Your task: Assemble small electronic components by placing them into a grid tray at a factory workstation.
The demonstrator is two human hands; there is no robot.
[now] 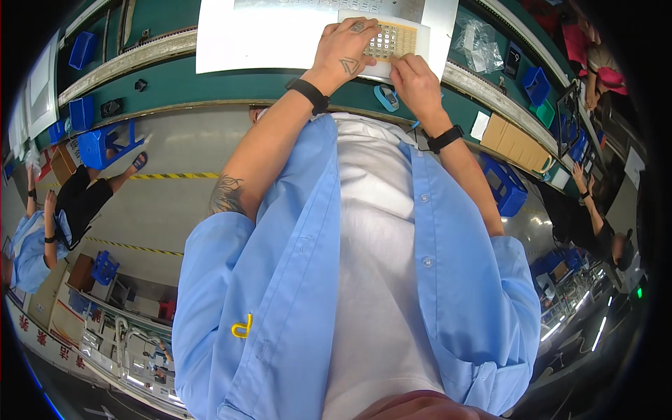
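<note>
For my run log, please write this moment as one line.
left hand: rests on perforated tray | right hand: pinches tray's near edge | tray: on white sheet | blue tape dispenser: beside right hand

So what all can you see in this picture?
grid tray: one, beige with rows of small cells, on the white sheet, under both hands
white sheet: one, on the green bench
green bench: one, long, across the top
tape dispenser: one, light blue, bench edge below the hands
blue stool: one, floor at left
blue bins: several, both sides
cardboard boxes: a few, tan, right
co-workers: one left, others right
left hand: on the tray, black wristband
right hand: at the tray's lower edge, black wristband
</note>
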